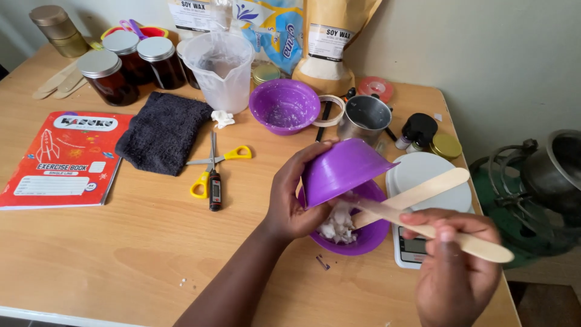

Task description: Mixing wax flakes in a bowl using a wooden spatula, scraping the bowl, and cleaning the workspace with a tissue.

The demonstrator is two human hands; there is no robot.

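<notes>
My left hand point(289, 194) grips a purple bowl point(339, 169) and tips it upside down over a second purple bowl point(369, 237) on the table. White wax flakes point(338, 224) lie in the lower bowl. My right hand point(451, 266) holds two flat wooden sticks point(417, 203), their tips reaching into the tilted bowl's opening. A white kitchen scale point(423, 175) sits just right of the bowls, under the sticks.
Behind are a third purple bowl point(284, 106), a clear plastic jug point(221, 69), a metal cup point(364, 118), amber jars point(112, 75) and wax bags point(330, 42). A dark cloth point(160, 130), yellow scissors point(215, 163), a thermometer point(215, 191) and a red exercise book point(63, 157) lie left.
</notes>
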